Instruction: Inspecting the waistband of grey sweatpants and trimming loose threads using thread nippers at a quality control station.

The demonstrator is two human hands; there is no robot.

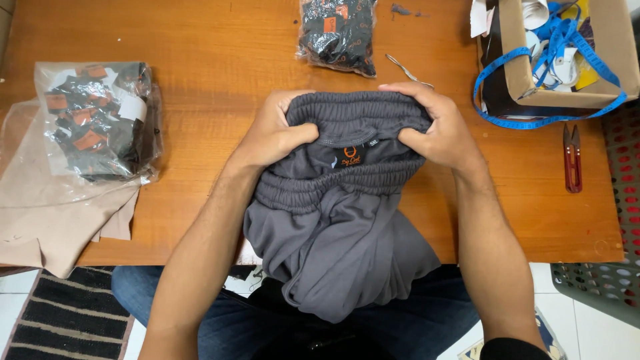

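Gripping grey shorts [340,227] waistband at frame centre, left hand [273,137] and right hand [437,130] both closed, over wooden tabletop [213,53].

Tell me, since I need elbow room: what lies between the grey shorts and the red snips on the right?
Only bare wooden table between the grey shorts and the red snips, in the head view.

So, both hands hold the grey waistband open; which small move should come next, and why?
Probably spread the grey shorts flat on the wooden table. The left hand and right hand grip the elastic waistband at both sides, but the lower fabric is bunched and hangs over the table edge onto the lap.
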